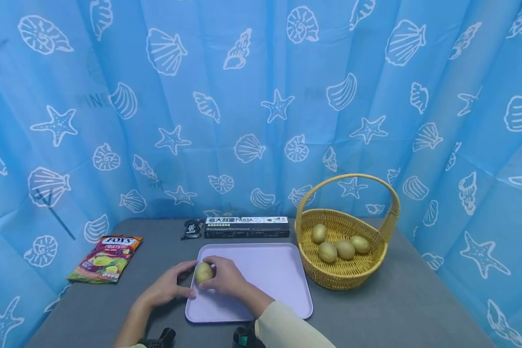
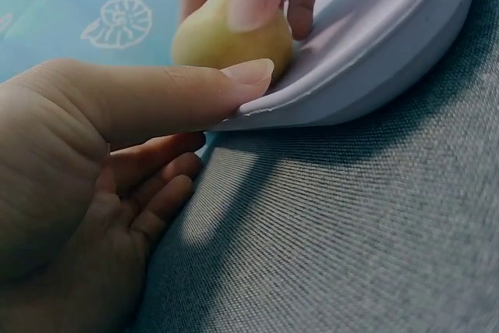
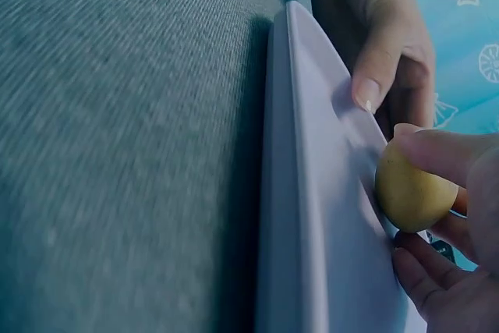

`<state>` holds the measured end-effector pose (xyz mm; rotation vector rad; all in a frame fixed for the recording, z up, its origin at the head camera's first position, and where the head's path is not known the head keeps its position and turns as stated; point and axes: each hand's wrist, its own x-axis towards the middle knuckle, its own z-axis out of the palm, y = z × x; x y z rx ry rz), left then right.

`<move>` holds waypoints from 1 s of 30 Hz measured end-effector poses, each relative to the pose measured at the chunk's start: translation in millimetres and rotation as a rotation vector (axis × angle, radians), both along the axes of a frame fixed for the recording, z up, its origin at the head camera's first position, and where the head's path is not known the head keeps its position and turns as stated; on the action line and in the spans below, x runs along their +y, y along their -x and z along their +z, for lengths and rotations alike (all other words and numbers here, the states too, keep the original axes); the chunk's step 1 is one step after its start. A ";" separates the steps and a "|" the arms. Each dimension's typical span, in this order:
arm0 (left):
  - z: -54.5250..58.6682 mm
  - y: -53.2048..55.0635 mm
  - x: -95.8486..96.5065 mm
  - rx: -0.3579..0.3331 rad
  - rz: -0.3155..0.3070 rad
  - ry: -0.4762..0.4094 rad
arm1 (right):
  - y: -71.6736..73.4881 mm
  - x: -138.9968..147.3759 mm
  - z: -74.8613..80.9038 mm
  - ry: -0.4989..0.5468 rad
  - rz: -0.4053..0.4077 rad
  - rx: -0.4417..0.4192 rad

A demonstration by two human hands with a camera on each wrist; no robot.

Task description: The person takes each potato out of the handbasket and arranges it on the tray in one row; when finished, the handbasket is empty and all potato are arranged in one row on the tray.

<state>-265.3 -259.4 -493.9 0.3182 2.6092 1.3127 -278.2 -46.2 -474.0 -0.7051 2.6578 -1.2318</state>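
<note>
A yellowish potato (image 1: 203, 273) is at the left side of the pale lilac tray (image 1: 269, 275). My right hand (image 1: 228, 278) pinches it between thumb and fingers, and the same potato (image 3: 413, 187) shows in that grip in the right wrist view. Whether it touches the tray's floor is hard to tell. My left hand (image 1: 167, 285) is at the tray's left rim, thumb and index finger spread apart. In the left wrist view the left thumb (image 2: 187, 99) lies on the rim, while the other fingers curl loosely outside it.
A yellow wicker basket (image 1: 339, 280) with a tall handle holds several more potatoes (image 1: 345, 250) right of the tray. Behind the tray lie a black-and-white pasta box (image 1: 247, 227) and a small black packet (image 1: 193, 229). A candy bag (image 1: 106, 259) lies at left. A blue curtain (image 1: 243, 121) hangs behind.
</note>
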 end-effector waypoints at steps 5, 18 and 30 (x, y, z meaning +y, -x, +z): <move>0.3 0.8 0.8 -0.006 -0.004 -0.003 | 0.0 -2.7 -1.4 -0.021 -0.001 -0.002; 1.7 -0.3 0.0 0.024 -0.026 0.004 | -5.5 23.4 -2.2 -0.010 0.036 0.123; -1.8 -1.7 -0.1 0.008 -0.001 -0.006 | -24.0 81.2 30.4 0.113 0.052 0.207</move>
